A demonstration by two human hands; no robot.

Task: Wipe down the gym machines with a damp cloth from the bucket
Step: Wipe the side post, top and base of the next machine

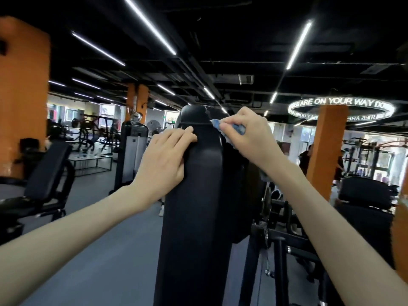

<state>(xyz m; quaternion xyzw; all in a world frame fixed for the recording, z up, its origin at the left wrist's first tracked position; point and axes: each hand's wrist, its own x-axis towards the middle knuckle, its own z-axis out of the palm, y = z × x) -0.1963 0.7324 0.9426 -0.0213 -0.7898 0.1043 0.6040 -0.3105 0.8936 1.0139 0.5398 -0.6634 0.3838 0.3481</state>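
Fingers (230, 124) of our right hand (249, 133) are curled and pressed together, pinching a blue cloth (216, 124) against the upper right edge of a tall black pad (198, 195) at the centre of the frame. Most of the cloth is hidden under the hand. Only a blue corner and a pale, jagged hem show, and we cannot tell whether it is damp.

Fingers (181, 134) of our left hand (163, 157) lie straight and close together, flat on the pad's left flank just below its rounded top. The thumb is tucked out of sight behind the palm.

The pad is smooth, matte and slightly glossy along its curved front. A thin seam crosses it near the top, and its foot is cut off by the lower edge of the frame. To its lower right, dark weight plates (268, 199) and black steel tubing are half hidden, and their details are lost in shadow.

At the left, a black padded bench (48, 173) stands on the grey-blue floor (110, 250). Matte orange pillars (24, 96) rise at the left and right. In the upper right, a lit ring sign (341, 108) reads "ARE ON YOUR WAY", the rest of it curving out of view. White strip lights (150, 25) streak across the black ceiling. Below the ring, blurred people (305, 160) are too indistinct to describe.
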